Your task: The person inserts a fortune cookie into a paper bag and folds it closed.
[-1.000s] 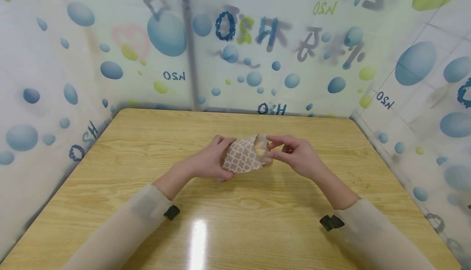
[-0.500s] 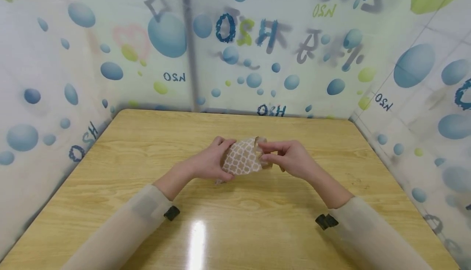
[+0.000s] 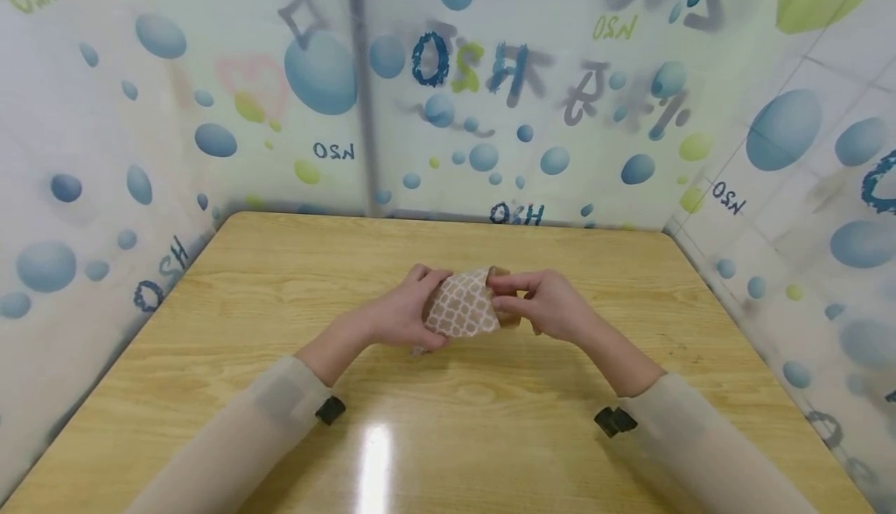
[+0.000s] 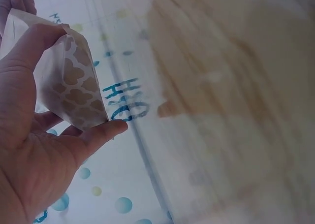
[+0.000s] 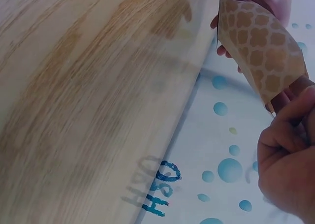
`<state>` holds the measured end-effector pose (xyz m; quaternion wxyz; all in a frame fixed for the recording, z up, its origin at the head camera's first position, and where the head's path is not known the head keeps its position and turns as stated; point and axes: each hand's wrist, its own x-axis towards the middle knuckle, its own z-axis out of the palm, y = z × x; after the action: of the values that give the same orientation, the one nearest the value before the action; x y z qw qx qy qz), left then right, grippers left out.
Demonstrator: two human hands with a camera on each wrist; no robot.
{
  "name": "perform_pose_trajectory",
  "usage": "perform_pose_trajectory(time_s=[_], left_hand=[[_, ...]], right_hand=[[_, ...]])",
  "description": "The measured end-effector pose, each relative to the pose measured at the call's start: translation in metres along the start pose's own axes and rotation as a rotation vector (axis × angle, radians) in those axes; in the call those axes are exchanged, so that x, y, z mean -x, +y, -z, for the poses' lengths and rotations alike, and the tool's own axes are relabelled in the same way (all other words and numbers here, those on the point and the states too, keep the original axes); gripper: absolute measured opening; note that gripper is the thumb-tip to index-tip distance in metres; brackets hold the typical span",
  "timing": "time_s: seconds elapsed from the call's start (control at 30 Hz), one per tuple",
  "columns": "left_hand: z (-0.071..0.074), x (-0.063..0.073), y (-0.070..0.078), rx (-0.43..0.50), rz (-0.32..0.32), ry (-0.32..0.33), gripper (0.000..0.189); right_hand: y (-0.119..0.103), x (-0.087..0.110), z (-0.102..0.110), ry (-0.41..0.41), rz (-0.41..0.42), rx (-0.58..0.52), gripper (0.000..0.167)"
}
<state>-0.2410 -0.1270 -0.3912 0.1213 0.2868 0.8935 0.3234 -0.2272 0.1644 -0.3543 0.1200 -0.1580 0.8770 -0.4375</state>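
Note:
A small paper bag (image 3: pixel 462 304) with a brown and white lattice print is held above the table, its open mouth facing right. My left hand (image 3: pixel 406 313) grips the bag at its left end, thumb on the near side and fingers on the far side. In the left wrist view the left hand (image 4: pixel 44 150) is curled round the bag (image 4: pixel 78 91). My right hand (image 3: pixel 549 304) has its thumb and fingers in the bag's mouth. The right wrist view has the right hand (image 5: pixel 290 155) reaching into the opening of the bag (image 5: pixel 261 47); its fingertips are hidden inside.
The wooden table (image 3: pixel 336 265) reaches back to a whitish curtain (image 3: pixel 483 125) printed with blue and green drops and lettering. Similar printed curtains hang along the left and right sides. Light glares off the near tabletop.
My right hand has moved left from the rim of the bag, and its fingers have gone into the mouth. A pale thing visible inside earlier is now covered. The left hand keeps its grip.

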Motion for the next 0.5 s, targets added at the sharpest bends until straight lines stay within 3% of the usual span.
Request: perform_pose_trajectory(time_s=[0.17, 0.37, 0.5], left_hand=[[0.000, 0.000, 0.000, 0.023, 0.022, 0.036, 0.112], [0.001, -0.003, -0.002, 0.054, 0.079, 0.162, 0.111], [-0.002, -0.007, -0.002, 0.088, 0.114, 0.230, 0.110]], right_hand=[[0.003, 0.004, 0.003, 0.103, 0.078, -0.018, 0.039], [0.016, 0.007, 0.007, 0.266, 0.131, -0.148, 0.039], [0.017, 0.004, 0.003, 0.209, 0.064, -0.267, 0.050]])
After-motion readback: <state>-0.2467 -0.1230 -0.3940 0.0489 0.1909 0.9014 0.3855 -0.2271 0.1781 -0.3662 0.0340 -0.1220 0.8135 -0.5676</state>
